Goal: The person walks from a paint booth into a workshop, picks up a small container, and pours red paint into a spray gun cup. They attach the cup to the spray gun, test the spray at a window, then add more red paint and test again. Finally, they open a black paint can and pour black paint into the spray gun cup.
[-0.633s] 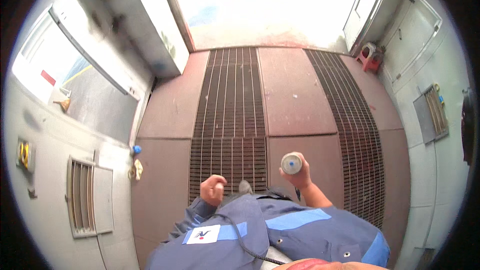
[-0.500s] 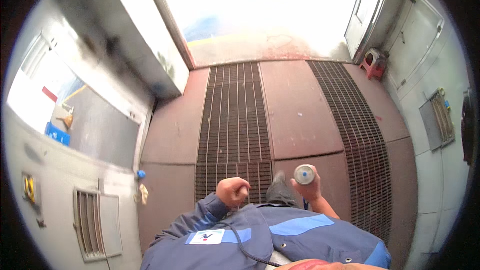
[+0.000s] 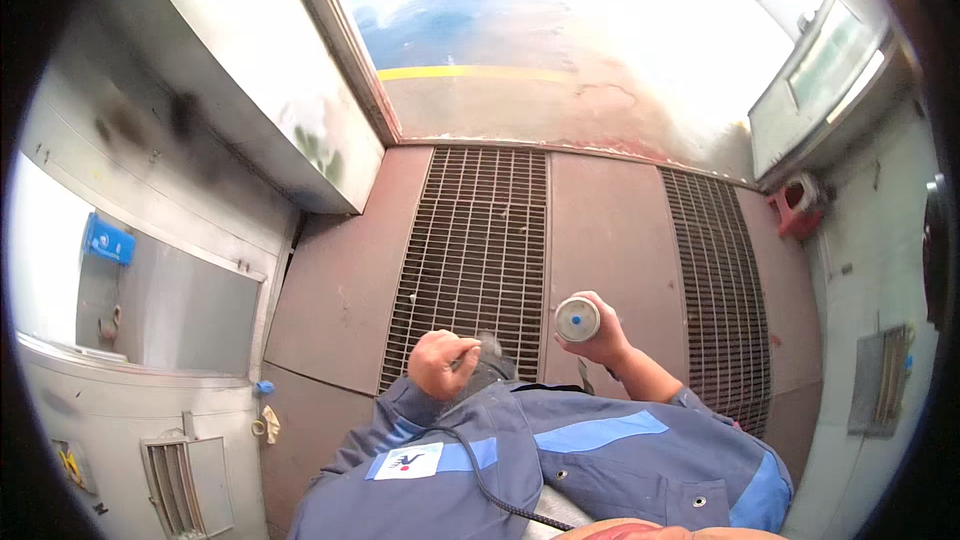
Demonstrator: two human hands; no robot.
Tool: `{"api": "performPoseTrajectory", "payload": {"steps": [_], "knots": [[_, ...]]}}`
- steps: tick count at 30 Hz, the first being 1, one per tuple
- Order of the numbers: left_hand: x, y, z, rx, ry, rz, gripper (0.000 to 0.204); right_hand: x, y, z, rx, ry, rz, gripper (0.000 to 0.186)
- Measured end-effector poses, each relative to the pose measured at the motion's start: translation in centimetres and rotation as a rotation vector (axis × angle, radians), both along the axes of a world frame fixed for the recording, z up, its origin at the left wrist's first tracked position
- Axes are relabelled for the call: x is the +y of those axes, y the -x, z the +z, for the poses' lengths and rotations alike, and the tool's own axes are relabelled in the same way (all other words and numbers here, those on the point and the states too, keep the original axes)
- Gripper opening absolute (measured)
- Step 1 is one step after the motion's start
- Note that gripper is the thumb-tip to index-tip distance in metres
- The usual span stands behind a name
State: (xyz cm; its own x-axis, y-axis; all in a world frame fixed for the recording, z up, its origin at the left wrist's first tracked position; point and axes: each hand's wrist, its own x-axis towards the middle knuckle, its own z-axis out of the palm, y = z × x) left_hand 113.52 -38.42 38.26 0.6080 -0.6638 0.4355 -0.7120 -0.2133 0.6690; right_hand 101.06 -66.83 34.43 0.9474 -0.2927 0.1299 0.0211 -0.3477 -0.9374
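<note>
1. Moved vs. earlier frame: view shifts; door sill sits lower in pic, yellow line outside shows plainer. Both hands a bit higher in view.
2. R hand, qty 1: grip closed round container, same hold as earlier; i.e. work in hand looks like carrying, no change of hands.
3. Container: pale round end w/ blue centre dot facing up; located in front of torso, above floor panel.
4. L hand: loosely curled, nothing seen in it; over floor grating, apart from container.
</note>
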Motion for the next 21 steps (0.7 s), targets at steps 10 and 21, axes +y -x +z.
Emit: {"api": "performPoseTrajectory", "payload": {"steps": [10,21], "knots": [[-14.3,-33.8,-8.5,-0.005,0.024,0.196,0.006,-14.7,-32.7,-10.1,0.034,-0.055,-0.079,0.054],[-33.6,-69.2,-13.9,-0.167,-0.127,0.013,0.012,-32.1,-65.2,-16.2,0.133,-0.226,0.019,0.053]]}}
